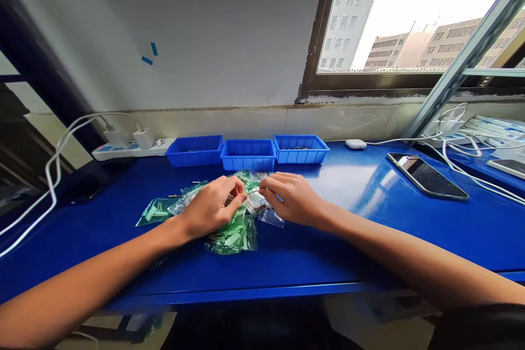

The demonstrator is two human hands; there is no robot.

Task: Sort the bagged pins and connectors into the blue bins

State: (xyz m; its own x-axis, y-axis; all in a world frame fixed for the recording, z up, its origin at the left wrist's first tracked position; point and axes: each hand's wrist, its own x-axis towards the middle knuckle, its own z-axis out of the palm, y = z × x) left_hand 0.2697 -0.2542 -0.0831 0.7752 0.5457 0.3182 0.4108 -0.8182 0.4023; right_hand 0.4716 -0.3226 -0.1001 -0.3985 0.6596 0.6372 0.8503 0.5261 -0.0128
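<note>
Over a heap of small clear plastic bags (233,238), my two hands come close together at the middle of the blue table. A thin rod (253,191), too small to name surely, spans the gap between my fingertips. My left hand (215,202) is closed, thumb and forefinger pinching its left end. On the other side, my right hand (289,197) is closed too, fingertips pinching the right end. Green and white pieces show inside the bags, and one bag (156,211) lies apart at the left. My hands hide part of the heap.
Behind the heap stand three blue bins: left (192,159), middle (248,163) and right (301,157), the last with small dark parts. A phone (426,175), a white earbud case (355,144) and cables lie rightward. A power strip (162,147) runs along the wall.
</note>
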